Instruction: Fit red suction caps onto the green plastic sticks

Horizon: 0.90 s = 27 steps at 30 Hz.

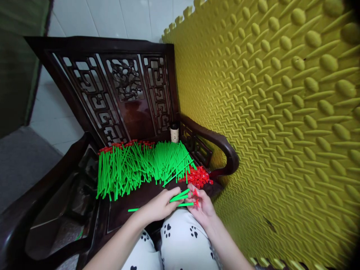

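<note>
Both hands meet just above the knees, at the front edge of a dark carved wooden chair [135, 112]. Left hand [159, 205] is closed round a few green plastic stems [180, 195], fingers curled over them, tips pointing right twd the other hand. One more loose green stem [133, 210] lies flat on the seat just left of that hand. Right hand [203, 206] is palm up, fingers part curled, w/ small red plastic pieces [196, 195] pinched at the fingertips, touching the stem ends. Exact grip on the red bits can't be told, too small.

Behind the hands, across the seat: a big pile of green stems [140, 165], fanned out, many w/ red caps at the far ends nr the chair back. Right of it, by the armrest, a heap of loose red pieces [199, 175], just beyond the right hand. A small bottle w/ dark cap [174, 133] stands upright in the back right corner of the seat.

Curved right armrest [222, 144] sits close beside the red heap. A yellow textured foam mat [281, 112] stands upright right of the chair, filling that whole side. White trousers w/ black paw prints [182, 240] below the hands. White tiled wall [112, 15] behind the chair; grey floor [22, 165] at left.
</note>
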Tool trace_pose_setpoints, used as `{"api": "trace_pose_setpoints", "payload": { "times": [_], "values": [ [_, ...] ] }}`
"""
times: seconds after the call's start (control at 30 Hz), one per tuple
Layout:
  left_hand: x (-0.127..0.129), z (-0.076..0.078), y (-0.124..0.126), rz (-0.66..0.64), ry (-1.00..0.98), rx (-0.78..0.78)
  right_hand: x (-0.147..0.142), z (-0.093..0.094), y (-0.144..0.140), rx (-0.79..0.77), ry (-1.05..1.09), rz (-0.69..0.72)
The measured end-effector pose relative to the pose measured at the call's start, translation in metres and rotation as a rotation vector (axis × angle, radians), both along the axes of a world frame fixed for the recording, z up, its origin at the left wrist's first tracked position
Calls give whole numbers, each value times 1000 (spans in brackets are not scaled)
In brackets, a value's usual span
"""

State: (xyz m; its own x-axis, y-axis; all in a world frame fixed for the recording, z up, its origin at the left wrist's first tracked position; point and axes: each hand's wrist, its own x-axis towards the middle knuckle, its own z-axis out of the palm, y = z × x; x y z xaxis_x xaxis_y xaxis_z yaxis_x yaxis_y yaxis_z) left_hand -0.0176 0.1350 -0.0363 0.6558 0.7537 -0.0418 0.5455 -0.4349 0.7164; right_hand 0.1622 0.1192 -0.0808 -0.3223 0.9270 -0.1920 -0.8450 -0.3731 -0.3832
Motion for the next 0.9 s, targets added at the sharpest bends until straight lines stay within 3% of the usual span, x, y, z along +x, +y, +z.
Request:
{"api": "trace_pose_setpoints", "payload": {
  "times": [0.37, 0.9],
  "values": [
    [0, -6, -2, 13, 0, 19, -8, 10, -4, -82, 69, -91],
    [1, -6, -5, 34, 32, 20, -12, 10, -6, -130, 81, -137]
  ]
}}
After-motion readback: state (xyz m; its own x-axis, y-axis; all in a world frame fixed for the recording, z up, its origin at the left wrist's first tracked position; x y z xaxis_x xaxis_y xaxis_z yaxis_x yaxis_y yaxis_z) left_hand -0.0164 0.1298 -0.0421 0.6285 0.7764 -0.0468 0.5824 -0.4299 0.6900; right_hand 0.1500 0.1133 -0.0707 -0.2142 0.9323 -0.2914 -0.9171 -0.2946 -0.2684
